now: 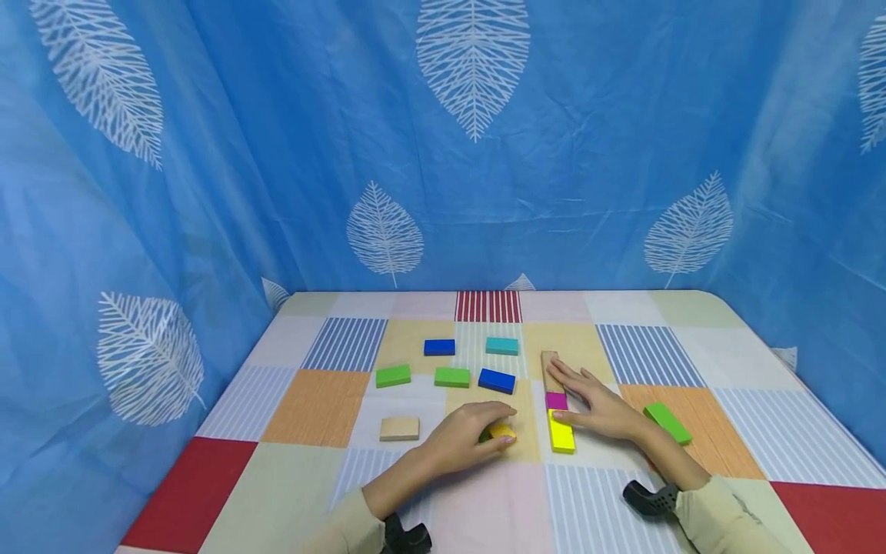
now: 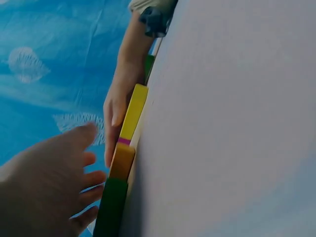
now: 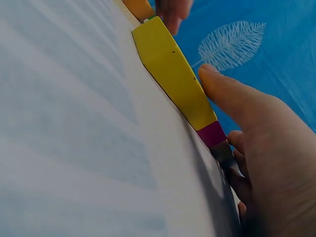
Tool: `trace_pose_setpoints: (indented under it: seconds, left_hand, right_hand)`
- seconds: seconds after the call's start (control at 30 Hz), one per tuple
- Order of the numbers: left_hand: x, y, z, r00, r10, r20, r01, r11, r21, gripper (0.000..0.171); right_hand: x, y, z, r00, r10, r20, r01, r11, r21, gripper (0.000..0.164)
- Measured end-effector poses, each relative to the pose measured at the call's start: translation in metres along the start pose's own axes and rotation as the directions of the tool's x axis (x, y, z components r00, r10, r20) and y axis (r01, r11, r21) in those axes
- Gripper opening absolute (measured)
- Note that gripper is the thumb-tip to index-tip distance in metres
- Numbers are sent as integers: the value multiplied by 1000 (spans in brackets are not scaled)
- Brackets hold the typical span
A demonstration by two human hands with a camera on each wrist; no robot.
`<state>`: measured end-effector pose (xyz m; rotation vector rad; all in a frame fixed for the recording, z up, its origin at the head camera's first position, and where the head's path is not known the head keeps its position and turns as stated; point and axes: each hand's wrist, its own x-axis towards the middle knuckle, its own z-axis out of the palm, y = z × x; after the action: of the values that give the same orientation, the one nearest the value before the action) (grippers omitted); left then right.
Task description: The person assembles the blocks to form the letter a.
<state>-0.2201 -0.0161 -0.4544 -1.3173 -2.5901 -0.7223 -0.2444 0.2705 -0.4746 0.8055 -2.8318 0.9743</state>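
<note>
My left hand (image 1: 462,438) reaches over an orange-yellow block (image 1: 503,431) and a green block (image 2: 110,207), which the hand mostly covers in the head view. Its fingers are loosely bent, and in the left wrist view the thumb stands away from both blocks. My right hand (image 1: 601,409) lies along a row on the cloth: a plain wooden block (image 1: 549,362) at the far end, a magenta block (image 1: 557,401) in the middle, a yellow block (image 1: 561,437) nearest. The fingers rest on the wooden block, and the thumb touches or nearly touches the yellow one.
Beyond my left hand lie blue blocks (image 1: 439,348) (image 1: 497,381), a teal block (image 1: 501,346) and green blocks (image 1: 393,375) (image 1: 452,377). A wooden block (image 1: 399,428) is at left, a green block (image 1: 667,423) right of my right forearm. Blue curtains (image 1: 567,154) surround the patchwork-covered table (image 1: 208,477).
</note>
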Motion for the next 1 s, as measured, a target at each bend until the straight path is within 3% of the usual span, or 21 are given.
trace_pose_setpoints:
  seconds: [0.2,0.33,0.47,0.57,0.67,0.83,0.93,1.0]
  left_hand:
    - [-7,-7,-2,990,81,116,-89,994,59,40]
    - [-7,-4,-1,986,132,99,-140,988,71,38]
    - [-5,10,2,975,204,86,-208,977,45,37]
    - [-3,23,6,955,270,123,-272,962,0,37]
    - [-4,34,11,924,335,183,-333,942,-43,36]
    - [-5,40,17,893,386,230,-380,922,-73,37]
    - [-2,38,14,895,395,205,-393,918,-55,40]
    - [4,35,7,909,378,175,-378,925,-38,41]
  right_hand:
    - [0,-1,-2,1000,10,19,-9,999,-44,78]
    - [0,0,-2,999,16,28,-14,998,-67,78]
    - [-1,1,-2,1000,6,27,-4,997,-79,77]
    - [-2,1,-2,1000,-8,24,10,996,-91,77]
    - [-3,1,-1,1000,-16,21,18,995,-99,76]
    - [-3,1,-1,1000,-9,17,10,995,-102,76]
    - [-3,2,0,1000,-23,6,24,994,-109,76]
    - [-3,2,0,999,-41,-2,41,992,-122,76]
